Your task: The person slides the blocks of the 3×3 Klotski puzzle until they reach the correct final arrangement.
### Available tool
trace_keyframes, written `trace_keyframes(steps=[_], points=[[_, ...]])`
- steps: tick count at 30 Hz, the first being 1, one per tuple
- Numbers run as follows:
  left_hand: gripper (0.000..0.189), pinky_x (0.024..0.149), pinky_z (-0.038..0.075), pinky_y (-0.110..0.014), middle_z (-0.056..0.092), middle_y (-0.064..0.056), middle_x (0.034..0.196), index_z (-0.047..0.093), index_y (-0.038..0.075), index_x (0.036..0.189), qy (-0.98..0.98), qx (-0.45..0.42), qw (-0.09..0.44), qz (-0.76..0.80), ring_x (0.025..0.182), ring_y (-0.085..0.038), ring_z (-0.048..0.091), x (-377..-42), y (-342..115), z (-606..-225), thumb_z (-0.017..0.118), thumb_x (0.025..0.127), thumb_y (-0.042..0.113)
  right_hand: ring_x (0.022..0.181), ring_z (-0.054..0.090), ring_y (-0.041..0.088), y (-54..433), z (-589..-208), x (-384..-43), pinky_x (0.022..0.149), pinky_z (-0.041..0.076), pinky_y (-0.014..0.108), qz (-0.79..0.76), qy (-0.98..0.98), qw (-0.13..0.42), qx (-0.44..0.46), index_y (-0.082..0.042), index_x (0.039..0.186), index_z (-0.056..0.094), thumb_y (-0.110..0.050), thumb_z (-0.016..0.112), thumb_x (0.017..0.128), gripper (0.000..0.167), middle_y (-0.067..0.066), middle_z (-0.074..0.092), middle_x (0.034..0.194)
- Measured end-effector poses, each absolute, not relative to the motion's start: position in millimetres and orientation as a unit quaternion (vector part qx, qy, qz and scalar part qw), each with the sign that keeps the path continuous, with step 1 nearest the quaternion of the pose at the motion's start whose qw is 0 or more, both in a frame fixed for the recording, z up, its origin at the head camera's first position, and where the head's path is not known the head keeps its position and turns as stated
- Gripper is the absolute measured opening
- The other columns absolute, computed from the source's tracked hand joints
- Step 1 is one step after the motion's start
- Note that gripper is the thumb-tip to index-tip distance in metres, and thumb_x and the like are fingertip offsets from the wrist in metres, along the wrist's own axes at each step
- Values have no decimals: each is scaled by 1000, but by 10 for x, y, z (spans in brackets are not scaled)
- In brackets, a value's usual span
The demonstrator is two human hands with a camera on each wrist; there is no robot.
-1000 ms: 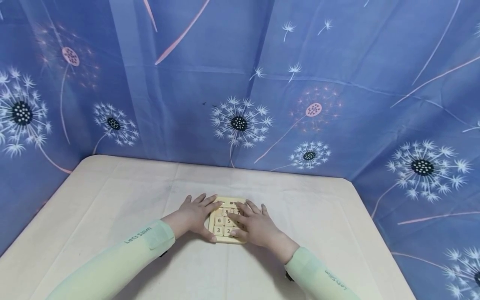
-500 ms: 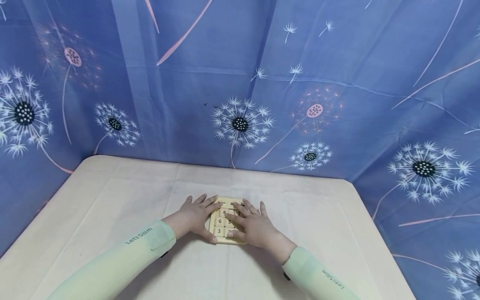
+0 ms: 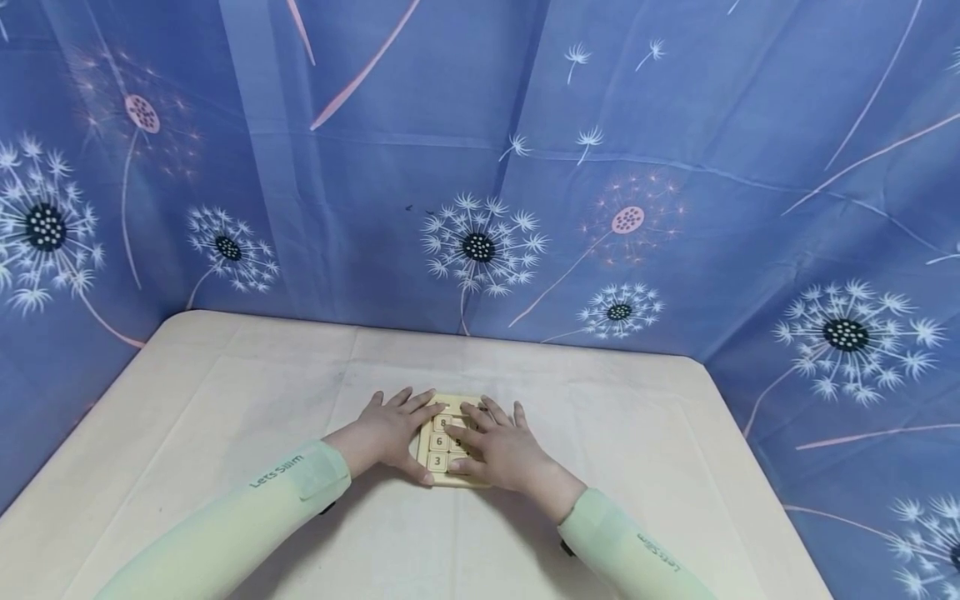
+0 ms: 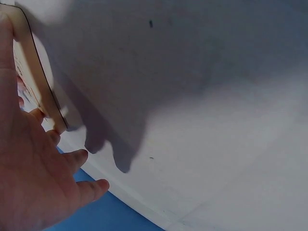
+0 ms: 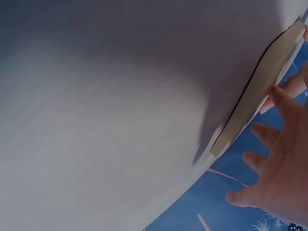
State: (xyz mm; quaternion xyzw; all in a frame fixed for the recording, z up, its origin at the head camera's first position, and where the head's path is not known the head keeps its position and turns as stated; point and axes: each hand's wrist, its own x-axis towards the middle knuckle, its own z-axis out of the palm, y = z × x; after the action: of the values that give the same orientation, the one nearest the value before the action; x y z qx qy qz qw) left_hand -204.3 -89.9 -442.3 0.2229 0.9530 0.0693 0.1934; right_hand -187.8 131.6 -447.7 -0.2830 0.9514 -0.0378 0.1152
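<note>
A pale yellow sliding number puzzle (image 3: 439,479) lies flat on the table in the head view. My left hand (image 3: 393,429) is at its left side, with the thumb at the near left corner, the index finger over the far left part and the other fingers spread. Over the right half lies my right hand (image 3: 510,450), fingers spread and its index fingertip beside the 8 tile (image 3: 442,423). That tile sits in the top left place, above the 6 and 3 tiles. Right-hand fingers cover most other tiles. Both wrist views show the puzzle's thick side edge (image 4: 38,72).
A cream cloth covers the table (image 3: 300,525), which has rounded far corners. Behind and at both sides hangs a blue curtain (image 3: 360,208) printed with dandelions. Pale green sleeves (image 3: 247,508) cover both forearms.
My right hand has shifted slightly left across the puzzle, and the 8 tile has slid left from the top middle to the top left. My left hand stays in place.
</note>
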Motion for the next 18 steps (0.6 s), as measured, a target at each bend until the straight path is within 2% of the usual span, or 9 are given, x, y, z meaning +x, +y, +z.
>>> trace_keyframes(steps=[18], points=[[115, 125, 23, -69, 22, -2, 173, 33, 24, 161, 953, 226, 192, 66, 159, -39, 23, -2055, -907, -4435, 81, 69, 72, 159, 23, 37, 1259, -4507, -1916, 124, 19, 74, -30, 952, 116, -283, -35, 152, 50, -64, 52, 98, 61, 3, 33, 169]])
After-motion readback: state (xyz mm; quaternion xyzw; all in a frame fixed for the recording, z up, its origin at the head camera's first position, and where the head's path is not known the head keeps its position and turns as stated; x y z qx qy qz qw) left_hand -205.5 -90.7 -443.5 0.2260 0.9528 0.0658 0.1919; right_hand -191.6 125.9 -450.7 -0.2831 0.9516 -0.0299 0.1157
